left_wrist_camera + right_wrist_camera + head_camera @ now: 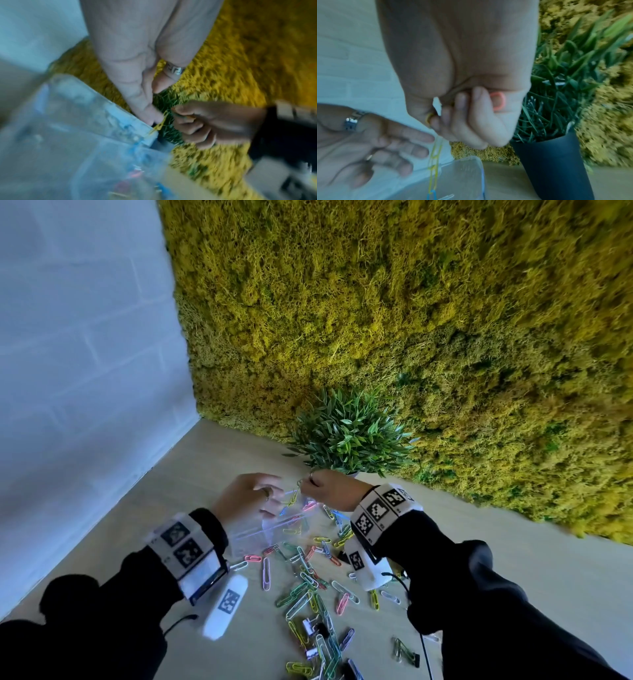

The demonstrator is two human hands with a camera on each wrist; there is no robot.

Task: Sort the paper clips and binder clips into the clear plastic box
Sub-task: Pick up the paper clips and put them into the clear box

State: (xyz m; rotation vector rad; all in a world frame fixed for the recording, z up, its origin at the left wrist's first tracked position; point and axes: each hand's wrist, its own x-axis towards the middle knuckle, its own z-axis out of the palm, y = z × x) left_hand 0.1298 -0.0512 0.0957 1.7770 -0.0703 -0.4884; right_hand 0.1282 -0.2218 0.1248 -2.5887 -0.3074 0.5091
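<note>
We saw a chain of yellow paper clips [435,161] hanging from the pinched fingertips of the right hand [329,491], its lower end linked to a blue clip [431,194] and dangling over the clear plastic box [462,175]; a pink clip [497,100] was tucked under the same hand's curled fingers against the palm; the left hand [246,498] was just beside the chain on the other side, fingers relaxed and spread, holding nothing, a ring [352,120] on one of them; whether its fingertips touched the box rim, we could not tell, the wrist views being blurred; nearer the wrists than the fingers lay a loose scatter of coloured paper clips [308,580] on the wooden table [513,542], with a few binder clips [310,628] among them; beyond the right fingers stood a potted plant [349,433] in a dark pot [553,162], against a moss wall [411,302].
</note>
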